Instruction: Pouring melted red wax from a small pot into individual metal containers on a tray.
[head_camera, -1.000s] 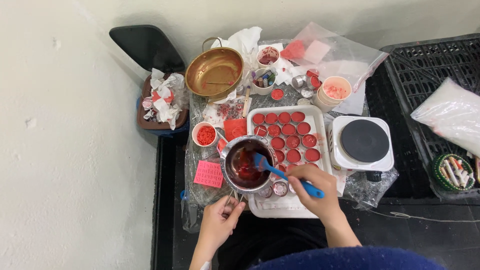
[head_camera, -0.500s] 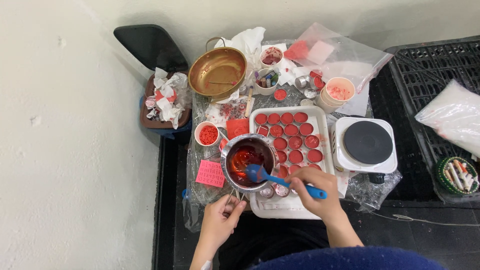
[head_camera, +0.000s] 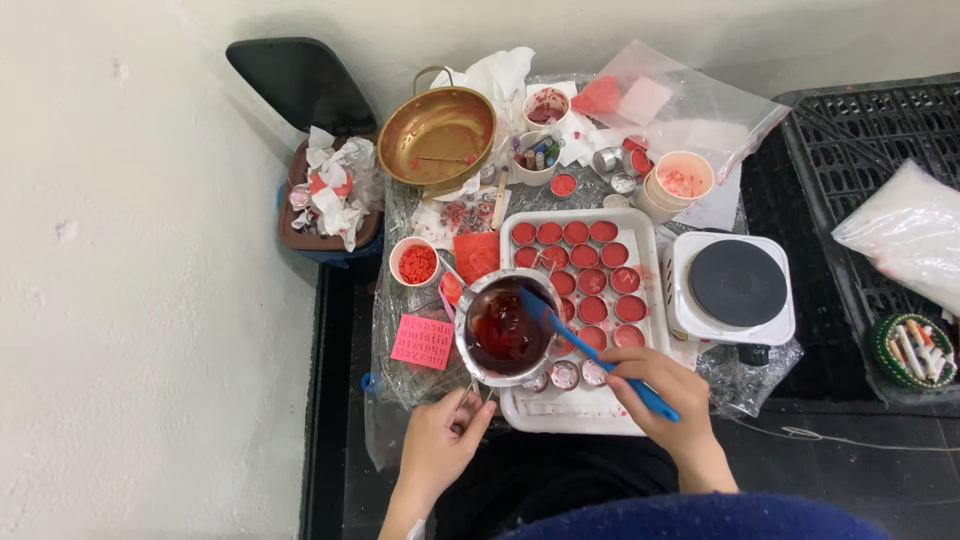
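My left hand (head_camera: 440, 445) grips the handle of a small steel pot (head_camera: 505, 330) filled with dark red liquid, held over the near left corner of a white tray (head_camera: 650, 240). My right hand (head_camera: 665, 395) holds a blue spatula (head_camera: 590, 350) whose blade rests on the pot's right rim. The tray carries several round tins filled with red (head_camera: 590, 280); two or three unfilled metal tins (head_camera: 565, 375) sit at its near edge, just below the pot.
A white single hotplate (head_camera: 735, 285) stands right of the tray. A brass pan (head_camera: 435, 135), cups (head_camera: 680, 180), a small bowl of red pieces (head_camera: 415, 262) and a pink card (head_camera: 422, 340) crowd the plastic-covered table. A bin with crumpled tissue (head_camera: 325, 195) is at left, black crates (head_camera: 870, 140) at right.
The pot has shifted slightly toward me over the tray's near corner, and the spatula blade has moved from inside the liquid to the right rim.
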